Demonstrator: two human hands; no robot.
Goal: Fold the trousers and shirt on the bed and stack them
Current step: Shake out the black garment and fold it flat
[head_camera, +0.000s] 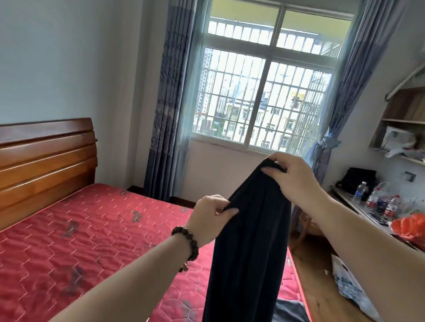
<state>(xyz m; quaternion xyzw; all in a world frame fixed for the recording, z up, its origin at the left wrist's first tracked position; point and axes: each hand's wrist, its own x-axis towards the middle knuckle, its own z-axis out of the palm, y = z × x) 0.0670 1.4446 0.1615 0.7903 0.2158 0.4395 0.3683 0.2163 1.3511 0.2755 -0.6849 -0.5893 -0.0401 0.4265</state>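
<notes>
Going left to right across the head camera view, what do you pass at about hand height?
Wooden headboard → red mattress → left hand → dark trousers held up → right hand → water bottles on the desk → orange bag.

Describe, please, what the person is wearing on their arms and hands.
Both forearms are bare, with no sleeves in view. The left wrist carries a bracelet of dark brown round beads with a small dangling piece. The right hand and left hand show no gloves.
</notes>
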